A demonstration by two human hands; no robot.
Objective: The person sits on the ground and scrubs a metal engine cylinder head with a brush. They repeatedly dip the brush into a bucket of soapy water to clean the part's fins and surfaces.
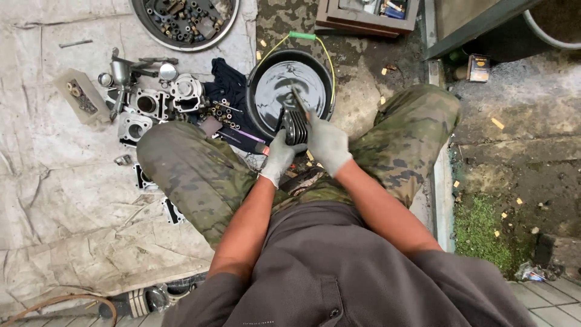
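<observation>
The left hand (279,156) is clamping a finned engine part (295,126) over the black basin (289,91), catching drips, while the right hand's (327,144) fingers are gripping a brush (299,100).

We see a stained grey tarp (54,200) on the floor | cracked concrete ground (532,139) at right | moss patch (481,230) | wooden tray (366,21) up top | flat daylight

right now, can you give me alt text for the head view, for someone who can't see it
Looking down from a seated person's head: the gloved left hand steadies a dark finned metal part over a black bucket of dark liquid while the gloved right hand works a thin tool on it. Engine parts lie on a grey cloth to the left.
</observation>
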